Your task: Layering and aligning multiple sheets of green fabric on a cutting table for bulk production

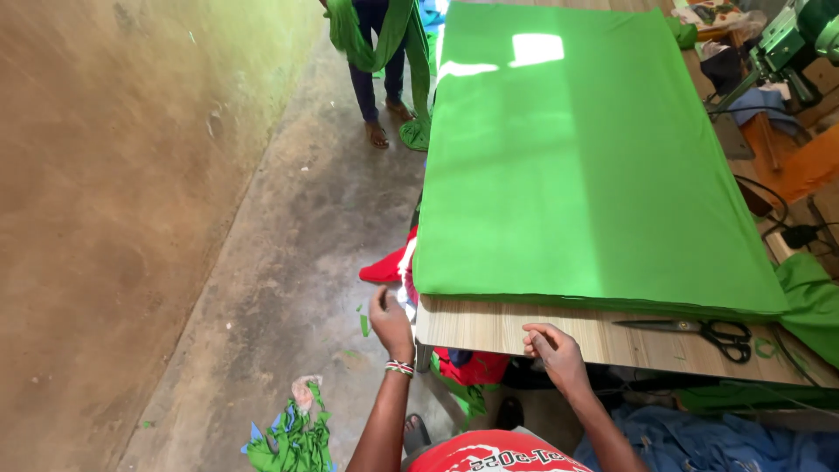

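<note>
A rough, mottled plaster wall (105, 201) is seen at far left, beside a stained concrete floor (297, 245) strewn with green fabric scraps (293, 437). At the top, another person's legs (377, 83) are shown, draped in green cloth; the upper body is cut off. The left hand (391, 322), with a beaded bracelet (399, 368) at the wrist, is held at the near left corner of the wood-grain surface (489, 330), its grip loosely curled; whether anything is pinched cannot be told, as glare washes out that corner. A smooth, matte green cloth stack (577, 166), rectangular and layered at its near edge, is spread over most of the surface. The right hand (552, 348) is rested on the bare front strip, fingers pressed together into a loose fist, apparently empty. Black-handled scissors (699, 329) are laid farther right. A sewing machine (786, 44) is partly cropped at top right.
</note>
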